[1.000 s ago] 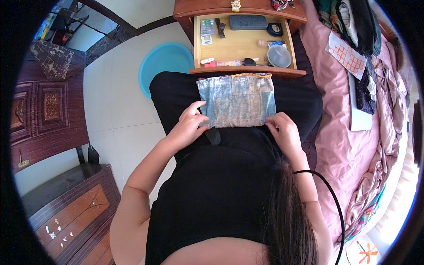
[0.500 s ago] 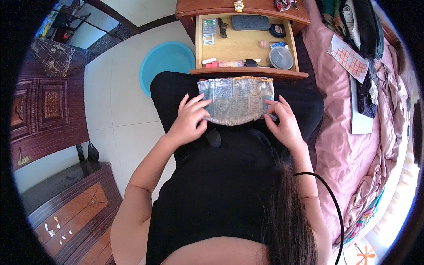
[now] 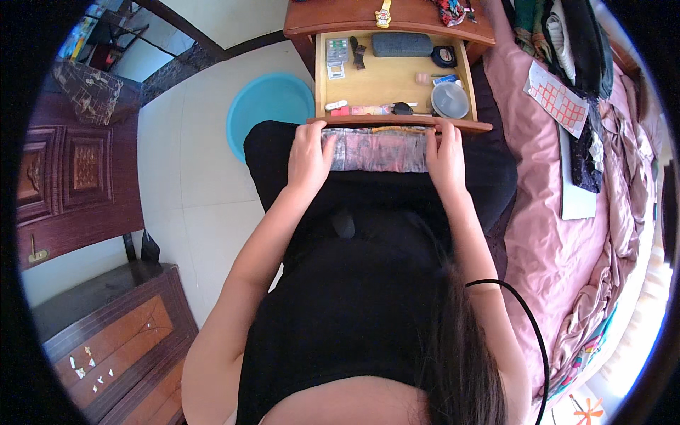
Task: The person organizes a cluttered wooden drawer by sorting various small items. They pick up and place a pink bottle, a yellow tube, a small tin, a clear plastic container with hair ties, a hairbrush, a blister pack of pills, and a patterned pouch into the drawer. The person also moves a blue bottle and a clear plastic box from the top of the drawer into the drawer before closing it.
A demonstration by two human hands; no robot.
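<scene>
A folded piece of patterned cloth [image 3: 379,152], grey and pinkish with a strip of yellow along its far edge, lies across my lap just below the drawer front. At its left end, my left hand [image 3: 309,164] is closed on the cloth, fingertips over the far edge and thumb on top. My right hand [image 3: 446,161] grips the right end the same way. Both sets of fingertips come close to the drawer front [image 3: 397,122]; whether they touch it I cannot tell. What kind of cloth article this is does not show.
Ahead, the open wooden drawer [image 3: 397,78] holds a grey case [image 3: 401,45], a round translucent container [image 3: 450,100] and several small items. A blue basin [image 3: 269,113] stands on the floor to the left. At right is a bed with pink satin bedding [image 3: 538,248].
Both hands have moved forward toward the drawer with the cloth. The cloth has gone from a broader, greyish face to a narrower folded strip with a pinkish face showing.
</scene>
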